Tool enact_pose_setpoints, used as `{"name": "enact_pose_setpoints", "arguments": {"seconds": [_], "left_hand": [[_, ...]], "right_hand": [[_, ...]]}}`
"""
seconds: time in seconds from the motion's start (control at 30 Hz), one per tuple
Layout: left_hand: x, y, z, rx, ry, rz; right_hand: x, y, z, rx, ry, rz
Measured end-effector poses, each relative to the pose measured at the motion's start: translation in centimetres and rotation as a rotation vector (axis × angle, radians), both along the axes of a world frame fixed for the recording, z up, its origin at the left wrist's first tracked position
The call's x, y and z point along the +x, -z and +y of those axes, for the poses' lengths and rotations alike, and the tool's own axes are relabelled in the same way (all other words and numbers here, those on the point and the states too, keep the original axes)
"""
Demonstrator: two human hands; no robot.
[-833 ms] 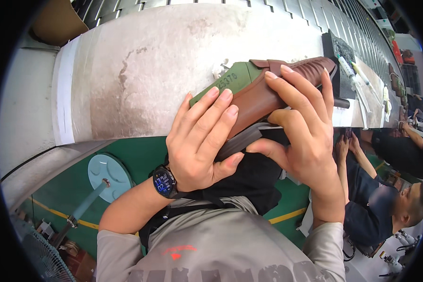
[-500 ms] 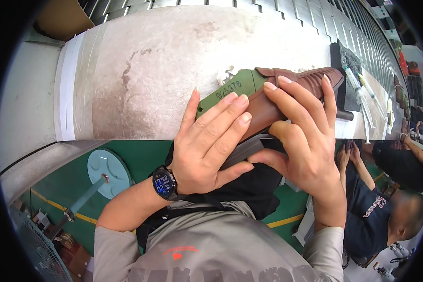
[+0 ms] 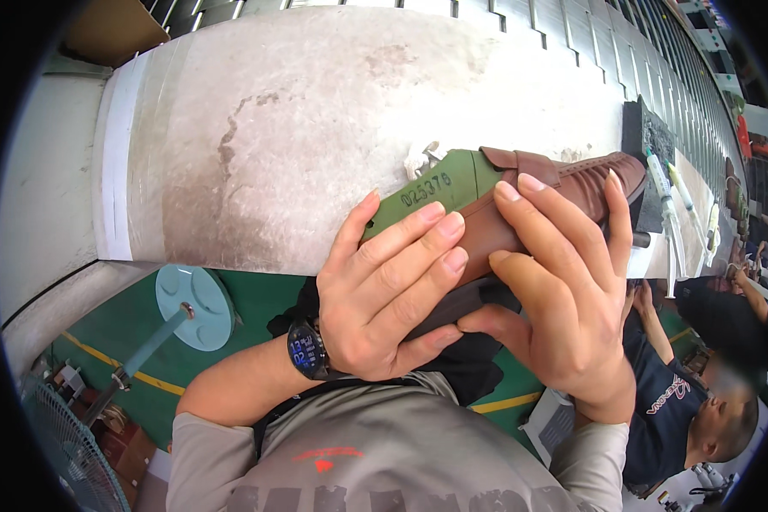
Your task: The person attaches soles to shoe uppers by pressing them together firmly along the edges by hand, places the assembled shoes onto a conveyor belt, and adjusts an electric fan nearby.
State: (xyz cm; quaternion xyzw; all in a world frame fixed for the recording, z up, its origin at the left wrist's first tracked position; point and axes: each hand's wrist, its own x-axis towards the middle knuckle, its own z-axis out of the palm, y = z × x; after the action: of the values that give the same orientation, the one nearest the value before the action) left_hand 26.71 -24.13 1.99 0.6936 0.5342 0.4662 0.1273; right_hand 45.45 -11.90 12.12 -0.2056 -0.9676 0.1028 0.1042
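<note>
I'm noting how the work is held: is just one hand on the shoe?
No, the left hand and the right hand both have fingers on the brown shoe.

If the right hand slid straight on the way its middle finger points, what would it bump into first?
Probably the green block set in the brown shoe: the right hand rests on the shoe, middle fingertip beside the block. Exact depth is unclear.

The person wears a grey short-sleeved shirt (image 3: 452, 427) with a small red print (image 3: 323, 466) above large dark lettering (image 3: 384, 500), and a black, blue-lit watch (image 3: 307, 349) on the left wrist (image 3: 282, 353).
</note>
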Motion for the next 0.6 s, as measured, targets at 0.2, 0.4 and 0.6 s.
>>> {"name": "enact_pose_setpoints", "arguments": {"seconds": [0.2,0.4,0.6], "left_hand": [[-0.1,0.1,0.1,-0.015,0.003,-0.032],[-0.1,0.0,0.3,0.006,0.001,-0.059],[-0.4,0.0,0.3,0.013,-0.015,-0.029]], "right_hand": [[-1.0,-1.3,0.4,-0.029,0.003,-0.086],[-1.9,-2.6,0.6,-0.064,0.006,-0.152],[-2.7,-3.1,0.6,-0.076,0.050,-0.134]]}}
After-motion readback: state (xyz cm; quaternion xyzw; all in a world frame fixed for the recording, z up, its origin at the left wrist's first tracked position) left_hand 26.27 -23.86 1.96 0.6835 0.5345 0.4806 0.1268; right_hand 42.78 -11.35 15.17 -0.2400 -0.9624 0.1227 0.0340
